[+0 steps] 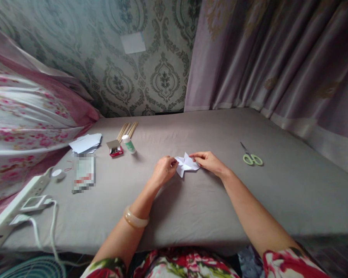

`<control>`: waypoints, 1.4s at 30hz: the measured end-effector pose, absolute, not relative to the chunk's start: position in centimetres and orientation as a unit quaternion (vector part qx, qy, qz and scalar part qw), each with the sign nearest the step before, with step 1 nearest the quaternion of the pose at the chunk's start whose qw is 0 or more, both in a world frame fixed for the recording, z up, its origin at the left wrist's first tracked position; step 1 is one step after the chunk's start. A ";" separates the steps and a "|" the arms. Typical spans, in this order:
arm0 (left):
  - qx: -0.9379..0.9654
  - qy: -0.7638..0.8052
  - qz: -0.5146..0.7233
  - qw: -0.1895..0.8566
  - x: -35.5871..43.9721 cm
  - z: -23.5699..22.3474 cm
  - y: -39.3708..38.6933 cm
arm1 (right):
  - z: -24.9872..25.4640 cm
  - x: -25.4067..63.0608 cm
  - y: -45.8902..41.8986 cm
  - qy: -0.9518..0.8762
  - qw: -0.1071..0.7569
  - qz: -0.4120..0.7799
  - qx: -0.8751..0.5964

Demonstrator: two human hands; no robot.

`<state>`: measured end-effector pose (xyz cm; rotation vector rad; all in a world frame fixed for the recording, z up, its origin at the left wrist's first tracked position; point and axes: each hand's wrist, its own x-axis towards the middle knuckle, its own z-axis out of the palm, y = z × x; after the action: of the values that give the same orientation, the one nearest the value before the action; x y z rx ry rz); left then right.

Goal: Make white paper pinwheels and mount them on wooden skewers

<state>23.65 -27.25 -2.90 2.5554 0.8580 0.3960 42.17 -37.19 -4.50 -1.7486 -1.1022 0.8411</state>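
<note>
A white paper pinwheel (185, 164) with pointed, folded blades is held just over the grey cloth between my two hands. My left hand (164, 170) is closed, thumb and fingers pinching the pinwheel's left blade. From the other side, my right hand (209, 161) grips the right blade between its thumb and fingertips. Off to the right lie scissors (251, 158) with light green handles, their blades pointing away from me. A white glue bottle (129, 144) with a green label stands upright beyond my left hand, beside a small opened red box (116, 150).
Several wooden sticks (127, 130) lie behind the bottle. White paper sheets (86, 143) are stacked at the left, near a blurred-out packet (85, 173) and a small white roll (58, 175). A power strip (19, 208) with plugged-in cables runs along the table's left edge.
</note>
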 end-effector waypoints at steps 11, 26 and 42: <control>0.947 0.265 0.037 0.178 23.3 -2.0 -29.5 | -6.1 43.0 -38.2 -0.430 0.384 0.206 -0.791; 0.966 0.236 0.071 0.083 22.9 -3.4 -27.9 | -5.2 41.0 -38.6 -0.454 0.352 0.260 -0.776; 0.953 0.233 0.120 0.149 23.2 -4.4 -26.2 | -4.9 40.1 -39.1 -0.488 0.382 0.367 -0.694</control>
<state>23.19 -26.16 -4.35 2.7405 0.6703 0.3438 40.08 -39.14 -4.87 -1.7697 -1.2461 0.9362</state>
